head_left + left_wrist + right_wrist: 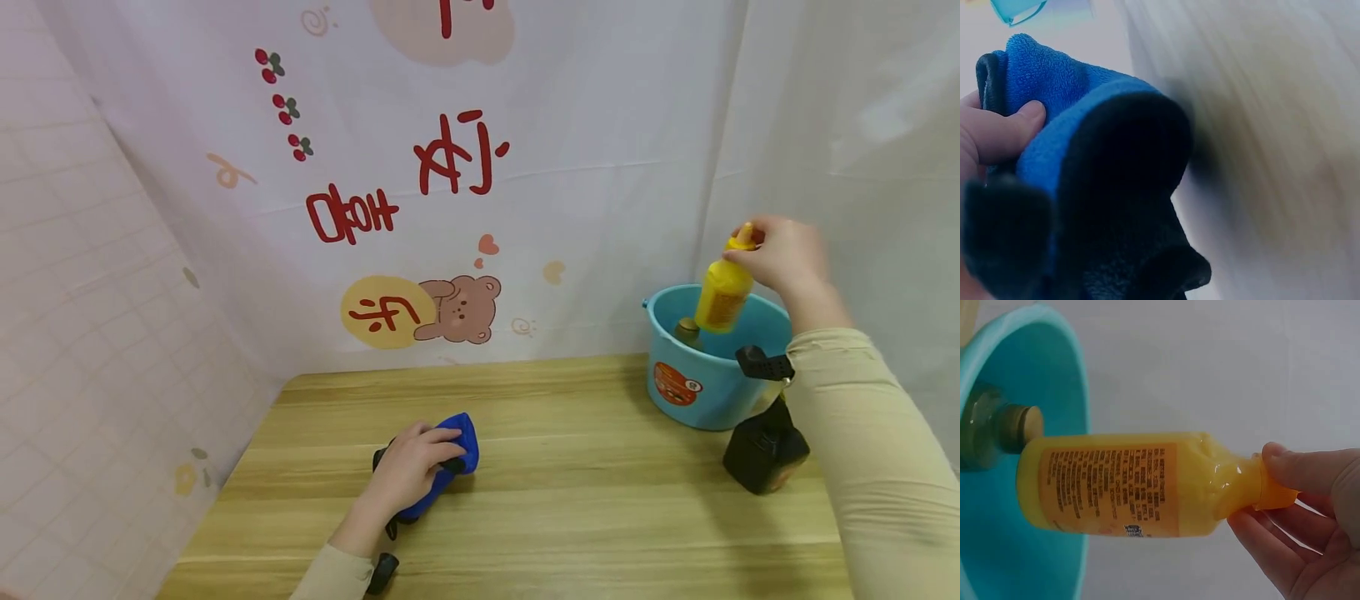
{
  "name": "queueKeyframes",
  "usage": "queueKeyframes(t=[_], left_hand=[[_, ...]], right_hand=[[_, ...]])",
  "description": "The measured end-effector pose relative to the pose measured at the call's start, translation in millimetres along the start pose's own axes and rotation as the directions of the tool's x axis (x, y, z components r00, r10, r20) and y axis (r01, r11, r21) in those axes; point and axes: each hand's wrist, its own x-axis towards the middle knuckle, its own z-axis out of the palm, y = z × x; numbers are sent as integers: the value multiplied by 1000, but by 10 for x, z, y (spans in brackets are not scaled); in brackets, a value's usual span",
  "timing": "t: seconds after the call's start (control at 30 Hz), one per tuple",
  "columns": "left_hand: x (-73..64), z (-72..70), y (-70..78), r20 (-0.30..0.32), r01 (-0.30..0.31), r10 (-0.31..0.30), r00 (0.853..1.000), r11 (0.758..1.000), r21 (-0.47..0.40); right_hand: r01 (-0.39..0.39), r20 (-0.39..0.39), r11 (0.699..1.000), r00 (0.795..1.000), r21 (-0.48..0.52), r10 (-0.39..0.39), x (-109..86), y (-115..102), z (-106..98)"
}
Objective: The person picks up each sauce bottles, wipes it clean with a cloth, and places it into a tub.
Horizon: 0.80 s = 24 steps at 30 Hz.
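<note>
My right hand (783, 254) pinches a yellow squeeze bottle (723, 292) by its cap, over the mouth of a light blue bucket (701, 387). In the right wrist view the bottle (1110, 484) shows a printed label, and its base overlaps the bucket's opening. Inside the bucket stands a glass bottle with a gold-coloured cap (1022, 425). My left hand (412, 462) grips a blue cloth with black edging (465, 442) on the wooden table. In the left wrist view the thumb presses on the folded cloth (1054, 75), which curls over into a dark hollow.
A wooden table (570, 467) carries the bucket at its back right. A black device (765, 450) hangs below my right wrist. Behind the table hangs a white printed curtain (600, 167), with another at the left (97, 333).
</note>
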Motion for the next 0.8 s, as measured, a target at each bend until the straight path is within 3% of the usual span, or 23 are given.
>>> queueKeyframes(t=[0.27, 0.5, 0.8], left_hand=[[-64, -10, -36, -10, 0, 0, 1000, 1000, 7], [-49, -26, -24, 19, 10, -10, 1000, 1000, -12], [-41, 28, -34, 11, 0, 0, 1000, 1000, -16]], right_hand=[[-40, 1, 997, 999, -66, 40, 19, 116, 61], [-85, 32, 992, 996, -88, 88, 15, 293, 191], [-118, 71, 987, 989, -110, 126, 13, 410, 366]])
